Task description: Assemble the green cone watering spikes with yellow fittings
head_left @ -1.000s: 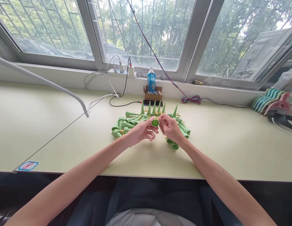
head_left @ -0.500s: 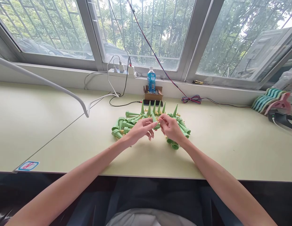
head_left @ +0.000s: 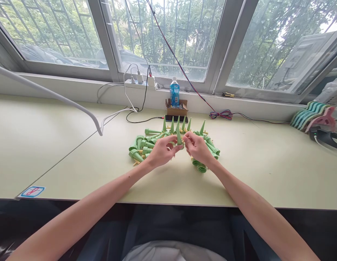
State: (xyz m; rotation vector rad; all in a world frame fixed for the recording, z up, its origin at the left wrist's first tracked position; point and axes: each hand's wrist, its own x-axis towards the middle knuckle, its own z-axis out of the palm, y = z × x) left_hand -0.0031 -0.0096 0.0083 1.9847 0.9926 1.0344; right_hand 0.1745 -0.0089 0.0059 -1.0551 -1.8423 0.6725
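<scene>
Pale table [head_left: 266, 163] below daylit, grey-framed windows [head_left: 190, 40]

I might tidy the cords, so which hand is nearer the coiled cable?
Right. The right hand is left of the coiled cable, closer to the person; the left hand is farther left.

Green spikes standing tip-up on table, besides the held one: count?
6: first, second, third, fourth and fifth in a row before the phone; sixth apart, to their right. The left hand and right hand may hide more.

I am working in an office or workroom. Windows [head_left: 184, 40] are overlooking my worktop [head_left: 266, 163]; a power strip [head_left: 135, 85] is holding plugs [head_left: 140, 78].
</scene>
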